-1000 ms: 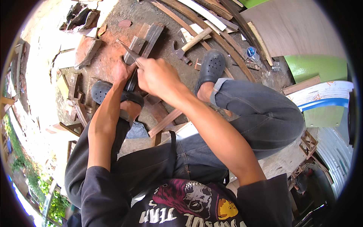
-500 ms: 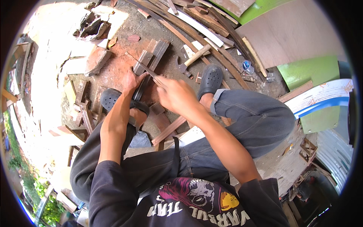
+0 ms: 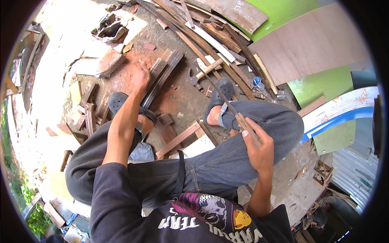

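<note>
The left hand [image 3: 140,77] is stretched forward, fingers curled down onto the near end of a dark wooden slat [image 3: 161,79] lying on the reddish ground, just beside a second slat. To its right a hammer [image 3: 202,73] lies well apart. The right hand [image 3: 256,146] is closed around a long thin blade [image 3: 225,97], above the knee.

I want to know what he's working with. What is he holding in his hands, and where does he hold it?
The right hand holds a long thin blade by its wooden handle end. The left hand holds nothing; it rests on the dark wooden slats on the ground.
</note>
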Demonstrator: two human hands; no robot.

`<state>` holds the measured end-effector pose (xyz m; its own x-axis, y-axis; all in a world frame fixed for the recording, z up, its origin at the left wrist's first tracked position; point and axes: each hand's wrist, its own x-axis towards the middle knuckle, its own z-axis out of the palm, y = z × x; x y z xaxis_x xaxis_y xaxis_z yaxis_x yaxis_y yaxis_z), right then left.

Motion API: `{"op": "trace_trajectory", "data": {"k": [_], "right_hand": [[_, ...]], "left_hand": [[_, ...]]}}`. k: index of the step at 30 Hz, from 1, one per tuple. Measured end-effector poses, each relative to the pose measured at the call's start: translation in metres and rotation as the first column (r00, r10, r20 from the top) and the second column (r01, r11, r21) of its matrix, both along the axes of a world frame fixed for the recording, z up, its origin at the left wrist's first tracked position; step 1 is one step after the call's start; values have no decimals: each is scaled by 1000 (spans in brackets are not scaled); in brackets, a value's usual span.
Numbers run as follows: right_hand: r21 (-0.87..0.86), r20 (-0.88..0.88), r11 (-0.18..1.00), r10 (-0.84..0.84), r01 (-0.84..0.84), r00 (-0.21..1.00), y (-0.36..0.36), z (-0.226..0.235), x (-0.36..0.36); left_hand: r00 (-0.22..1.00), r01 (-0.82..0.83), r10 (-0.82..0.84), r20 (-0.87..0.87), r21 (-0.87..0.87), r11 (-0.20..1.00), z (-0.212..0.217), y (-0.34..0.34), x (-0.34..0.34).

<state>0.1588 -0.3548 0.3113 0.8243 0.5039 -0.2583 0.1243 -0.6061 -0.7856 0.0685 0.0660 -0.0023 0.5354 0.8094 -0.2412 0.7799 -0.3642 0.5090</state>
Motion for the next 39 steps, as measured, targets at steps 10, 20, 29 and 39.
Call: {"op": "trace_trajectory", "data": {"k": [10,20,29,39], "right_hand": [[138,-77,990,-15,25,997,-10,17,-6],[389,-337,905,-36,174,941,-6,-2,10],[361,-340,922,-7,137,940,26,-15,10],[314,-337,947,47,65,940,48,-25,3]], "left_hand": [[857,404,-439,-270,-177,897,-21,19,-7],[966,260,-258,-37,122,958,79,2,-25],[972,-101,96,217,12,995,52,-43,-23],[971,-205,224,86,-189,960,17,-125,-22]]}}
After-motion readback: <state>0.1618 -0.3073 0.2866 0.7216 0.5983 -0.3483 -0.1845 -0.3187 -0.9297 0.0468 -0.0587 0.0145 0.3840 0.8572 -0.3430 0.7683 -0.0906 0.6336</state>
